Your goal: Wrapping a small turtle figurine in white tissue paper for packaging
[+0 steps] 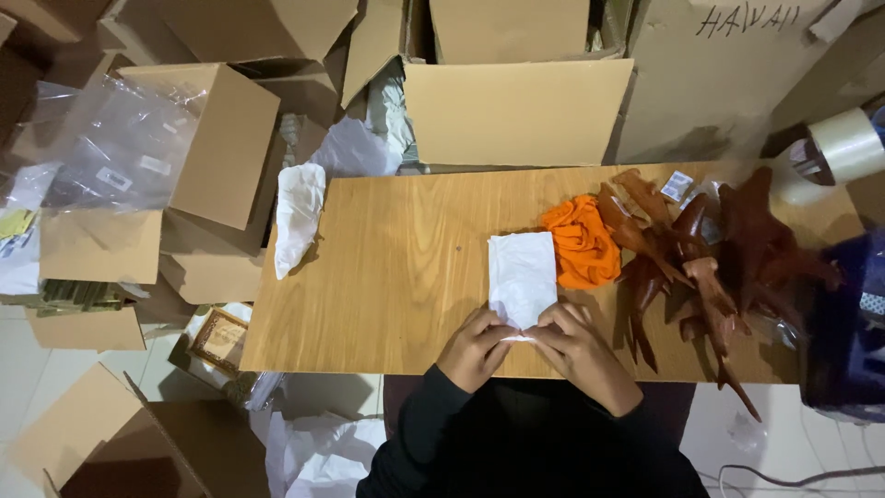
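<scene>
A white sheet of paper [522, 272] lies on the wooden table [387, 267], its near end folded to a point. My left hand [473, 348] and my right hand [581, 349] both pinch that near end, fingers closed on the paper. Whatever may be inside the paper is hidden. An orange cloth [581, 242] is bunched just right of the sheet. Beyond it lies a pile of dark reddish-brown carved wooden pieces [705, 263].
White crumpled paper [297, 214] hangs over the table's left end. Open cardboard boxes [516, 101] crowd the far side and left, one with clear plastic bags [111, 148]. A tape roll [843, 143] sits far right, a dark blue container [843, 332] at the right edge.
</scene>
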